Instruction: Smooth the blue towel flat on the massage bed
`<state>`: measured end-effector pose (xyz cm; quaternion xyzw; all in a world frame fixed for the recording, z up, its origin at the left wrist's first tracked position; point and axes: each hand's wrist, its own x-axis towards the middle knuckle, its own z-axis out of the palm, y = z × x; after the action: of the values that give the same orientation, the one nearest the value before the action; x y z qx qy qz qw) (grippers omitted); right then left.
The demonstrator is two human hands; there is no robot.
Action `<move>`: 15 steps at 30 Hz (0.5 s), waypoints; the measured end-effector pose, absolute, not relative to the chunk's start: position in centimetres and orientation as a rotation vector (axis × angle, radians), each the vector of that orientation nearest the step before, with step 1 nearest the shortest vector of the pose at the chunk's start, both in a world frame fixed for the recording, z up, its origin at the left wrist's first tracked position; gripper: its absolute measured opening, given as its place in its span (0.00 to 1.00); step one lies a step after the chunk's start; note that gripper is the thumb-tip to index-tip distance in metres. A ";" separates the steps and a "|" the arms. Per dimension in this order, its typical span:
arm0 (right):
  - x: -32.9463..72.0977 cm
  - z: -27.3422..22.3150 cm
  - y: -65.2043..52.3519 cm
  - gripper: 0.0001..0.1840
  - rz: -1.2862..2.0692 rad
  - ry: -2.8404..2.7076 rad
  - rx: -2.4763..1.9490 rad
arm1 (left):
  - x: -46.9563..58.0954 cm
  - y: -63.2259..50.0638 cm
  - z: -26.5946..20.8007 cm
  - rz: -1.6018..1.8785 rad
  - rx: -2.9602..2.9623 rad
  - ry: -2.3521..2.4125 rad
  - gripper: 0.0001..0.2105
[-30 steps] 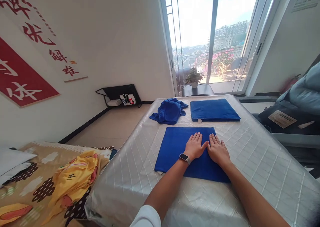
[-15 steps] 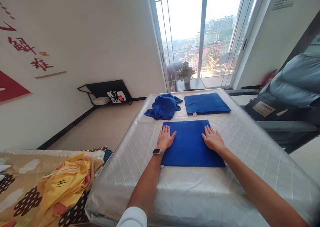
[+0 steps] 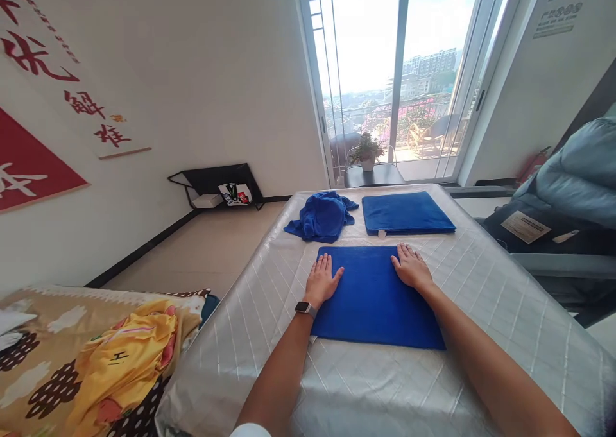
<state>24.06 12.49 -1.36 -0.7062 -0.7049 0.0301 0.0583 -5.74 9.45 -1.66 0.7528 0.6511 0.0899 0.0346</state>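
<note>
A blue towel (image 3: 370,302), folded into a flat rectangle, lies in front of me on a silvery quilted cover (image 3: 385,385). My left hand (image 3: 323,280) rests flat on its left edge, fingers stretched forward, a watch on the wrist. On the right edge lies my right hand (image 3: 412,267), palm down with the fingers extended, near the far corner. Neither hand grips anything. Just beyond, a neatly folded blue towel stack (image 3: 408,211) shows a small white tag at its near edge. Left of it sits a crumpled blue towel (image 3: 323,216).
A bed with a patterned sheet (image 3: 52,321) and a yellow garment (image 3: 128,353) is at lower left. A dark padded chair (image 3: 568,225) stands close on the right. Behind the covered surface are a potted plant (image 3: 367,154) on a chair and a sliding glass door (image 3: 402,103).
The view has tilted up slightly, so everything sits lower in the picture. My hands stay flat at the towel's two sides, with little visible movement over it.
</note>
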 end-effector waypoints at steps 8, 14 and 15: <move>23.7 -1.1 11.9 0.36 0.082 -2.109 -2.116 | -6.4 9.9 -1.1 0.218 2.160 2.211 0.39; 23.7 -1.1 11.8 0.35 0.099 -2.089 -2.098 | 1.3 11.3 0.8 0.324 2.524 1.763 0.32; 23.7 -1.1 11.8 0.35 0.091 -2.088 -2.093 | 3.5 11.6 0.9 0.370 2.575 1.657 0.31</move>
<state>23.71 11.79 -1.10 -0.7047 -0.7029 0.0306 0.0916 3.54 11.64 0.92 0.8345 0.5371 0.1198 0.0286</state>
